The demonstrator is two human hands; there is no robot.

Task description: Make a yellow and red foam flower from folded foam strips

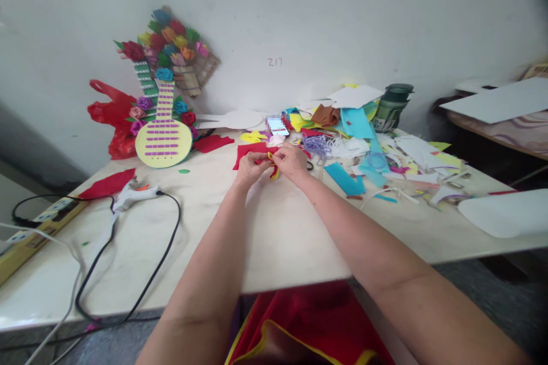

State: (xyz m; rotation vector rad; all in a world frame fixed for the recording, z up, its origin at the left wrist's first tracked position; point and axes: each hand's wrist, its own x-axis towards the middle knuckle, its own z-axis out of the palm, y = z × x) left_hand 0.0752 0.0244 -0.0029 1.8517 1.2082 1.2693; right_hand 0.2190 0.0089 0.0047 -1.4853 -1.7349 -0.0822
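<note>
Both hands meet over the middle of the table. My left hand (pixel 252 169) is closed, its fingertips pinching a small yellow-and-red strip (pixel 274 173). From the other side my right hand (pixel 292 162) pinches the same strip near its top, fingers closed. The strip looks like cloth or crepe paper, and its lower end hangs below the fingertips. Just behind the hands lies a red sheet (pixel 244 151), partly covered by them. A black ring, perhaps a scissors handle (pixel 310 165), shows beside my right hand.
At left a white glue gun (pixel 133 195) lies with its black cord, near a yellow power strip (pixel 36 234). Flower-decorated paper instruments (pixel 165 145) lean against the wall. Paper scraps (pixel 346 178), purple string (pixel 317 145) and a green bottle (pixel 393 108) crowd the right.
</note>
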